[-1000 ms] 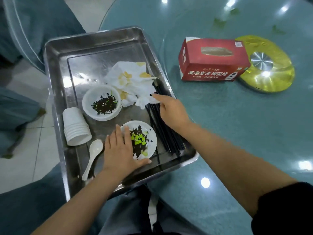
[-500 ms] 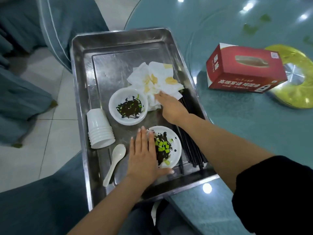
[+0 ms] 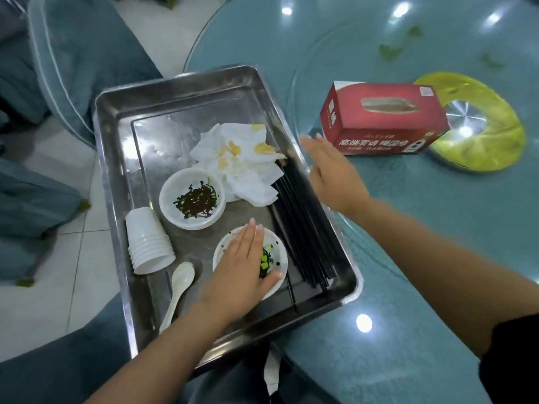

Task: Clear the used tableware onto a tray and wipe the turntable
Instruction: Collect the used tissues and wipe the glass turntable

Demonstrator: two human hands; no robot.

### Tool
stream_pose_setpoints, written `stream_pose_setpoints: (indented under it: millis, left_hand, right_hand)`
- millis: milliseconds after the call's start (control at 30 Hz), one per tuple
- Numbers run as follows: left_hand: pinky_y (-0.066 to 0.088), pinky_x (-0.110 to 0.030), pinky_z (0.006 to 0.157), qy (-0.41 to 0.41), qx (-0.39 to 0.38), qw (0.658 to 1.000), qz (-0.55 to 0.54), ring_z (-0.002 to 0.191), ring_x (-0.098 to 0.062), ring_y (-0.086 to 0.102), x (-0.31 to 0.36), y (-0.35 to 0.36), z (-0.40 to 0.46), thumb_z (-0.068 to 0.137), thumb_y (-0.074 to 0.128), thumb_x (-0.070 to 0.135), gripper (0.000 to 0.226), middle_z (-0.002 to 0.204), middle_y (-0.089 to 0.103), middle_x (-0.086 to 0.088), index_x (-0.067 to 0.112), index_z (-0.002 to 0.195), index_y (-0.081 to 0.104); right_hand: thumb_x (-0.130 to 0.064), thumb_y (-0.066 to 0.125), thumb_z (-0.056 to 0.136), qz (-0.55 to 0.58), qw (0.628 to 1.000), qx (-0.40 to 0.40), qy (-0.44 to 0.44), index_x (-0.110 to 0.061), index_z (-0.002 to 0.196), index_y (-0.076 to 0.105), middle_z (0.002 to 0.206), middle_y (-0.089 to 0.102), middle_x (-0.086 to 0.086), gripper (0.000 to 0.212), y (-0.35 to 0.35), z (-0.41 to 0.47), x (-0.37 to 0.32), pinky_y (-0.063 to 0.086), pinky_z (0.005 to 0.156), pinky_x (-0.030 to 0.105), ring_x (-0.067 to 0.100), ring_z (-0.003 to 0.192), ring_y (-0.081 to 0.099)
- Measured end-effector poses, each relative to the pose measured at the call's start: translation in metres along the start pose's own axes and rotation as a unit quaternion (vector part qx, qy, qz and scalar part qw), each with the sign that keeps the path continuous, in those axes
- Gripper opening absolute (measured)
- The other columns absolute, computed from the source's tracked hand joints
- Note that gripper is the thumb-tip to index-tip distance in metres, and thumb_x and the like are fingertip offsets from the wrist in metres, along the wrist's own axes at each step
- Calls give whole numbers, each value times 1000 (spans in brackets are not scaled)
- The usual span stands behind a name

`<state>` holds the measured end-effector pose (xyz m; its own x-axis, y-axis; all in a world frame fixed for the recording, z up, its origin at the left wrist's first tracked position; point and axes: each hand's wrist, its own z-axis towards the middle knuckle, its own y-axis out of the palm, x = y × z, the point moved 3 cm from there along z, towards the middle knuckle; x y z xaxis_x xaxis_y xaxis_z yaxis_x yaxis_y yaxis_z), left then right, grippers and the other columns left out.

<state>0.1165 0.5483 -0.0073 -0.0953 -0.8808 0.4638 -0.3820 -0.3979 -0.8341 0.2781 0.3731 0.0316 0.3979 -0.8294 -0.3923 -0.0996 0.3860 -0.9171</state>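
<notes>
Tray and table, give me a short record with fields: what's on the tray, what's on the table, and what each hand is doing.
tray: steel, overhanging the table edge
on tray: stained tissues; bowl with dark scraps; small plate with scraps; stacked cups on their side; spoon; black chopsticks
left hand: flat, resting on the small plate
right hand: open, empty, at the tray's right rim near the tissue box
turntable: tissue box, green scraps
</notes>
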Motion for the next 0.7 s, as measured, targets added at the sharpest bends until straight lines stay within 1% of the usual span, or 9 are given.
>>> stream_pose_setpoints:
  millis: [133, 233, 300, 367, 433, 500, 567, 633, 700]
  left_hand:
    - [-13, -21, 113, 68, 2, 997, 24, 146, -11, -15, 27, -18, 32, 94, 34, 59, 84, 158, -17, 1, 15, 151, -11]
    - [-10, -24, 116, 84, 11, 995, 51, 146, -12, -13, 52, -35, 58, 95, 31, 59, 83, 159, -14, 0, 14, 152, -9]
    - [-7, -26, 118, 90, 16, 994, 65, 146, -13, -11, 66, -45, 74, 95, 31, 60, 83, 159, -12, 0, 14, 152, -9]
    - [-2, -30, 120, 86, 28, 993, 72, 147, -12, -9, 75, -50, 85, 94, 31, 61, 83, 160, -10, 0, 15, 151, -8]
    - [1, -33, 121, 79, 31, 993, 88, 146, -11, -10, 79, -54, 91, 91, 26, 68, 87, 159, -11, 2, 16, 151, -8]
    - [0, -32, 120, 74, 35, 991, 107, 145, -10, -11, 79, -57, 96, 80, 12, 78, 95, 157, -14, 4, 18, 151, -9]
    - [0, -32, 120, 69, 36, 990, 121, 145, -9, -11, 80, -58, 102, 72, 0, 77, 99, 157, -14, 5, 19, 151, -10]
    - [0, -33, 120, 65, 41, 989, 125, 146, -10, -10, 84, -58, 110, 72, 0, 77, 100, 158, -10, 3, 18, 151, -8]
    - [0, -32, 119, 64, 44, 990, 122, 146, -11, -8, 93, -58, 119, 80, 14, 78, 97, 160, -8, 1, 17, 152, -6]
  right_hand:
    - [-6, 47, 87, -88, 995, 1, 57, -3, 147, 29, 150, 34, 20, 63, -47, 4, 67, 22, 116, 51, 36, 142, 24]
    - [-10, 53, 87, -112, 982, -30, 145, -6, 148, 25, 155, 23, 18, 67, -87, 6, 112, 21, 116, 46, 33, 143, 21]
    - [-7, 52, 87, -83, 982, -28, 168, -7, 148, 27, 153, 27, 19, 66, -106, 6, 129, 26, 112, 42, 35, 140, 27]
    - [-7, 50, 88, -81, 983, -26, 162, -7, 148, 27, 152, 29, 18, 64, -112, 8, 140, 25, 112, 39, 33, 141, 27]
    - [-11, 51, 88, -110, 981, -57, 147, -7, 148, 25, 155, 24, 15, 66, -106, 10, 150, 23, 115, 42, 29, 143, 22]
    - [-15, 53, 86, -137, 976, -102, 138, -10, 148, 24, 155, 24, 12, 68, -96, 12, 155, 23, 115, 45, 27, 143, 22]
    - [-17, 55, 84, -149, 972, -118, 140, -12, 147, 25, 154, 26, 10, 70, -89, 13, 156, 20, 116, 46, 26, 142, 23]
    - [-17, 56, 82, -161, 972, -105, 137, -13, 147, 26, 152, 29, 10, 71, -86, 12, 156, 17, 117, 45, 27, 141, 25]
    - [-14, 54, 81, -178, 972, -90, 124, -14, 146, 29, 146, 35, 11, 69, -87, 8, 157, 18, 116, 42, 28, 136, 32]
